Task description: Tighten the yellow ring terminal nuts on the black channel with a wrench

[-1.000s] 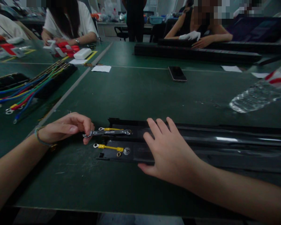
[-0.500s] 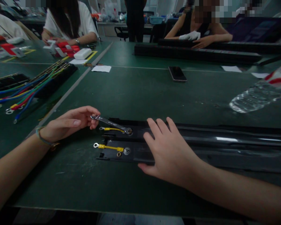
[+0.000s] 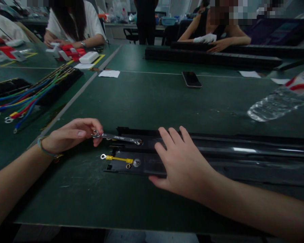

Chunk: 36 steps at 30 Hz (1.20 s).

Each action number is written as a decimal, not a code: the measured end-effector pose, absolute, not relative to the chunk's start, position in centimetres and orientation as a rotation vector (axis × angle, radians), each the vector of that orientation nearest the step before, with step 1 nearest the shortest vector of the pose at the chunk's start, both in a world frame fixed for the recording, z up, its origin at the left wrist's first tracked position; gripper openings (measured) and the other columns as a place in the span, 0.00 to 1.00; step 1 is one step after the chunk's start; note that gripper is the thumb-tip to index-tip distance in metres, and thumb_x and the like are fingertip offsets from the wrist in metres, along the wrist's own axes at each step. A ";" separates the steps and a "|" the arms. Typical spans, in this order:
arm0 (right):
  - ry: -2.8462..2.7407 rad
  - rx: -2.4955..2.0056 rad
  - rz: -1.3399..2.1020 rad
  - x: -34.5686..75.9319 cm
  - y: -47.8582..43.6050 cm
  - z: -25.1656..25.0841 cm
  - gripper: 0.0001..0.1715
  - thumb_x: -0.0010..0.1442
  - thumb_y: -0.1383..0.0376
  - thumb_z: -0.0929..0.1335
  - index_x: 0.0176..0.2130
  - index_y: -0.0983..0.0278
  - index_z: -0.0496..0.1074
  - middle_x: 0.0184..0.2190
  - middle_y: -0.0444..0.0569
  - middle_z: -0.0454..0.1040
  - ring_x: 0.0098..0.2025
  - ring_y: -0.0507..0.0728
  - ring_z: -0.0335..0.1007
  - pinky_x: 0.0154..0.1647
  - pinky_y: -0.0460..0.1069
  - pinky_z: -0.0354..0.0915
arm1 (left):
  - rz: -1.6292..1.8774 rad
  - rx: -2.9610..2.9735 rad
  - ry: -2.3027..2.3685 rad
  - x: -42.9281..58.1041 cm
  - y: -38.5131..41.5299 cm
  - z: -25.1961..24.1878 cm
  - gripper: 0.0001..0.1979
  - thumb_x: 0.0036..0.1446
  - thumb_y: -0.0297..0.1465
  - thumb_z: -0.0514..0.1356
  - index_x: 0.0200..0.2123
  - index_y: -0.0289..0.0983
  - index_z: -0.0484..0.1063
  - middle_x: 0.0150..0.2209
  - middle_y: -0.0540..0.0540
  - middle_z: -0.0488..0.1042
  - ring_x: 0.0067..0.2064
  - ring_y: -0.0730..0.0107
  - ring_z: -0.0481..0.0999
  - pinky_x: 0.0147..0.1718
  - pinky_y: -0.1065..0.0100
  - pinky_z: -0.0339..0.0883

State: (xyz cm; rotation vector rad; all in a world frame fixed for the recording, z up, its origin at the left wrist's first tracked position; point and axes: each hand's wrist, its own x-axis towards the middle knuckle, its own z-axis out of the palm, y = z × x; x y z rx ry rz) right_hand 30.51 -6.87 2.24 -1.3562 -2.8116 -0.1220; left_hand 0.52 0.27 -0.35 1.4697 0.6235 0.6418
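My left hand (image 3: 74,134) has its fingers closed on the open end of a silver combination wrench (image 3: 119,137). The wrench's ring end sits around a fastener on the rear black panel (image 3: 152,136). Beneath the wrench, a yellow cable there is mostly covered. My right hand (image 3: 183,162) lies with fingers spread across the two long black panels, touching them. On the front panel (image 3: 153,166), a short yellow wire (image 3: 119,159) with ring lugs runs from a bolt (image 3: 136,162) out past the panel's end. A small brass-coloured nut (image 3: 128,166) lies beside that bolt.
A phone (image 3: 191,79) and a water bottle (image 3: 273,101) lie beyond the panels. Left, coloured cables (image 3: 38,91) with ring lugs spread from black parts. Across the table, a person's gloved hand (image 3: 205,38) rests on long black bars (image 3: 212,58). Paper slips (image 3: 108,74) lie about.
My left hand has pulled the wrench's free end toward me and slightly left, turning it about the fastener; it now covers most of the rear yellow cable. My right hand has stayed in place.
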 end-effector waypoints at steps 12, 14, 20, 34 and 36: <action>-2.826 -1.367 -0.133 30.6 -7.0 2.3 0.37 0.48 0.44 0.59 0.43 0.70 0.67 0.55 0.68 0.55 0.54 0.73 0.49 0.52 0.67 0.42 | 0.462 1.465 0.540 0.5 0.2 0.1 0.12 0.47 0.36 0.56 0.32 0.33 0.72 0.24 0.41 0.71 0.26 0.61 0.71 0.26 0.64 0.64; -2.832 -1.366 -0.132 30.6 -7.0 2.4 0.37 0.48 0.44 0.58 0.44 0.70 0.67 0.55 0.68 0.55 0.54 0.72 0.50 0.52 0.67 0.42 | 0.460 1.464 0.543 0.4 0.2 0.1 0.12 0.47 0.36 0.56 0.32 0.34 0.72 0.25 0.41 0.71 0.26 0.61 0.70 0.26 0.64 0.63; -2.831 -1.375 -0.138 30.5 -7.0 2.5 0.37 0.48 0.44 0.59 0.43 0.71 0.68 0.55 0.68 0.55 0.54 0.73 0.50 0.52 0.67 0.43 | 0.563 1.455 0.606 0.4 0.2 -0.3 0.13 0.46 0.36 0.57 0.33 0.33 0.70 0.25 0.42 0.69 0.28 0.63 0.68 0.27 0.66 0.61; -2.826 -1.365 -0.141 30.5 -7.0 2.4 0.37 0.48 0.44 0.59 0.42 0.71 0.68 0.55 0.68 0.55 0.54 0.73 0.50 0.52 0.67 0.42 | 0.736 1.313 0.604 1.3 0.1 -0.4 0.30 0.46 0.38 0.57 0.51 0.28 0.59 0.34 0.39 0.67 0.34 0.62 0.66 0.32 0.68 0.64; -2.828 -1.362 -0.143 30.5 -7.0 2.4 0.37 0.48 0.44 0.59 0.42 0.70 0.68 0.54 0.68 0.55 0.54 0.73 0.50 0.52 0.67 0.43 | 0.733 1.312 0.632 1.2 0.2 -0.5 0.26 0.48 0.37 0.57 0.49 0.29 0.61 0.32 0.40 0.68 0.33 0.65 0.67 0.31 0.69 0.64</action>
